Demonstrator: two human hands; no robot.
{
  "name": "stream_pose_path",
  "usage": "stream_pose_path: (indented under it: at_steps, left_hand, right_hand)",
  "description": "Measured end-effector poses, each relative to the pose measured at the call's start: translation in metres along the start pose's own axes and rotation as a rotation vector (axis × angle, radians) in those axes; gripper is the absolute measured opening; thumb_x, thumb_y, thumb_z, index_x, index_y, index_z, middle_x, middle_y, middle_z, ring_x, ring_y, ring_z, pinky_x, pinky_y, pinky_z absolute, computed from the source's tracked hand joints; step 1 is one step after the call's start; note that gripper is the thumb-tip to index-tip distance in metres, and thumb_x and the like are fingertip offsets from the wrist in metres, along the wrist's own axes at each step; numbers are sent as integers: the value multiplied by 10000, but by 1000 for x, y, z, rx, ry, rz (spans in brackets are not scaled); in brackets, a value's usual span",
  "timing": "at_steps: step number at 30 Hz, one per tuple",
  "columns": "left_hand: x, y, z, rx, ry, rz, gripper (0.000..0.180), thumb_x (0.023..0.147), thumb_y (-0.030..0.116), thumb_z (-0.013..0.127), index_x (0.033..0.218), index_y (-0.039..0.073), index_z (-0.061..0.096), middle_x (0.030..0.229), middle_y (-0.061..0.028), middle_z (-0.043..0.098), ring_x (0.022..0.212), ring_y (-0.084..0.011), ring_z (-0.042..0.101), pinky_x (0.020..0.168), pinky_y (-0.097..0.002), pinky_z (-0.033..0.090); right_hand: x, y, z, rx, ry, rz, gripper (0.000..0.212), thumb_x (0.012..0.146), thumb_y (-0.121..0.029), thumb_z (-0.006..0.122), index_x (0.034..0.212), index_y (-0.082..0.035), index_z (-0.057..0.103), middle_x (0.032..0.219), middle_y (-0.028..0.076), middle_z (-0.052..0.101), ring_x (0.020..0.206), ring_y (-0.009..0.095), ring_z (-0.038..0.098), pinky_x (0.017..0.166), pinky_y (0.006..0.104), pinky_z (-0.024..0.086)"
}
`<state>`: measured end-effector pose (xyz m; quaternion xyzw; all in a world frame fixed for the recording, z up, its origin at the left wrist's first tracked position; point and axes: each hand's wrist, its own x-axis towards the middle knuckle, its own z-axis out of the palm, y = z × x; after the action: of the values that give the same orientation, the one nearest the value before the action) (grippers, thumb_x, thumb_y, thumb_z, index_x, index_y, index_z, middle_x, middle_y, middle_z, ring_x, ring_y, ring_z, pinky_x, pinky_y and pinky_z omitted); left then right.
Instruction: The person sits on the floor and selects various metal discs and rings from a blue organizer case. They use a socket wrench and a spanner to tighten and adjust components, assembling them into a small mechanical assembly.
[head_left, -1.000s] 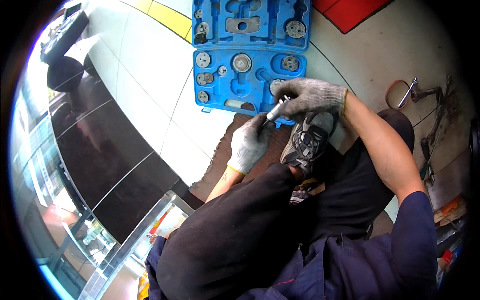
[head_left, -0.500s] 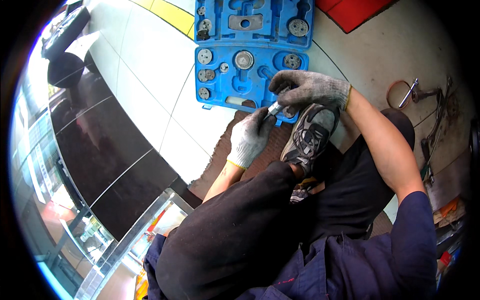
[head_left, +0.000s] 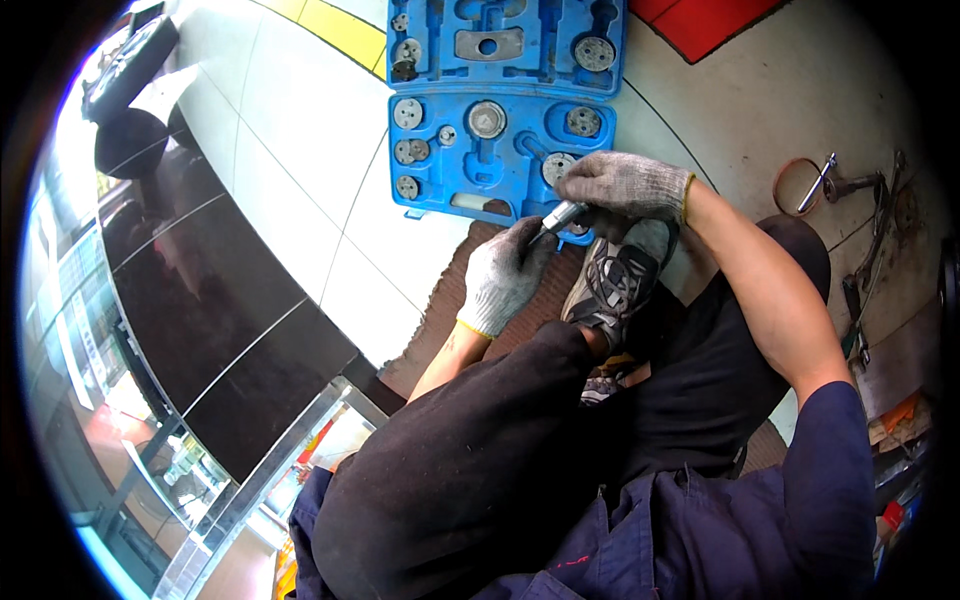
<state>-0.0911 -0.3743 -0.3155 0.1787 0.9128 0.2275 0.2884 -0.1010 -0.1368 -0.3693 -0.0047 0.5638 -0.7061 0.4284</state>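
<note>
My gloved left hand (head_left: 503, 272) is closed around one end of a silver metal cylindrical tool (head_left: 563, 216), held just above the near edge of an open blue tool case (head_left: 447, 108). On the tool's other end my gloved right hand (head_left: 622, 186) is closed, its fingers partly covering it. Next to the right fingertips, a round metal disc with holes (head_left: 557, 168) lies in the case. Several more discs sit in moulded recesses, among them a large round one (head_left: 487, 119) and one at the right (head_left: 583, 122).
A shoe (head_left: 622, 268) on my foot stands close below my right hand, on a brown mat (head_left: 455, 285). Several hand tools (head_left: 862, 265) and a ring-shaped item (head_left: 790, 188) lie on the floor at right. A glass-sided case (head_left: 270, 480) stands at lower left.
My right hand has shifted slightly down and to the right along the tool. More of the silver cylinder shows, and a disc in the case beside the fingers is uncovered.
</note>
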Motion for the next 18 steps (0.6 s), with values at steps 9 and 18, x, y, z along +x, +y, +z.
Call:
stream_pose_path:
  at_steps: [9,18]
  left_hand:
    - [-2,-1,1,0,4,-19,301,928,277,671,1159,84,665,885,-177,714,834,-361,704,684,-418,550]
    - [1,-11,4,23,-11,-5,402,929,299,678,1280,115,604,893,-204,713,810,-371,709,667,-425,550]
  right_hand:
    - [1,-4,-2,49,-16,133,317,936,-319,665,1032,-19,637,943,46,639,838,112,625,741,270,538]
    - [6,3,4,-30,115,82,402,948,-348,646,1191,-28,632,867,82,684,820,142,669,772,296,542]
